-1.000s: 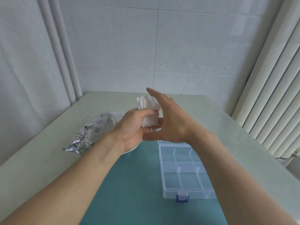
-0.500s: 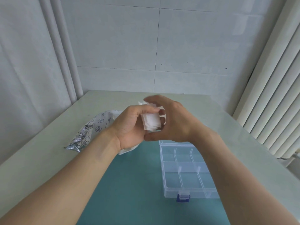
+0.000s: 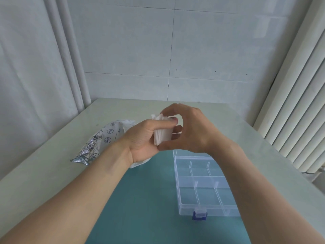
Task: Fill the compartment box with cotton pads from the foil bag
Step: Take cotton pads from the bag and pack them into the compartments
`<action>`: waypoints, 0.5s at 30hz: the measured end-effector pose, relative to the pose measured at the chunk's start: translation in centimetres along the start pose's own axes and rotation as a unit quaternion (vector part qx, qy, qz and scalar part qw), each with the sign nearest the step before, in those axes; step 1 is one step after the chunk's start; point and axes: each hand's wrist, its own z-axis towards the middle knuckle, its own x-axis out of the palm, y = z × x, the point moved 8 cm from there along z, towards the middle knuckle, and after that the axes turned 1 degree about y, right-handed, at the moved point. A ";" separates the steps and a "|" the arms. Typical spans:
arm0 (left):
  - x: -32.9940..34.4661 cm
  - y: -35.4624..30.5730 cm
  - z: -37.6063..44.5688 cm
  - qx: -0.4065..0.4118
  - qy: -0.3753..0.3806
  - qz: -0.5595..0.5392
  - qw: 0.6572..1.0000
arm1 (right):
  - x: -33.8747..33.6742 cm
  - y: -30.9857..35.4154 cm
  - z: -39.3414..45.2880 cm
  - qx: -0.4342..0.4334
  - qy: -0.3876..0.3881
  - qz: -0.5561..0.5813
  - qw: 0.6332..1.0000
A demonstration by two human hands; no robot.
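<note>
Stack of cotton pads [image 3: 162,133] — left hand [image 3: 142,140] and right hand [image 3: 191,131] both gripping it.

The foil bag [image 3: 105,138], lying just left of the left hand [image 3: 142,138] that grips the cotton pads [image 3: 162,133], carries the only print. Beside the thumb base the word "Date" can just be read, sideways. The small round blue symbols near it are too blurred to make out.
</note>
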 end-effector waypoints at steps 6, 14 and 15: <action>-0.3 0.2 0.0 -0.003 -0.030 0.009 1.000 | 0.2 0.4 -0.2 -0.002 0.030 -0.046 0.998; -1.2 -0.2 0.1 0.024 -0.045 0.062 0.997 | 0.4 -0.4 -0.4 0.032 0.070 -0.075 0.994; -1.6 -0.1 0.2 0.019 -0.064 0.067 0.995 | 0.5 -0.6 -0.5 0.039 0.083 -0.071 0.993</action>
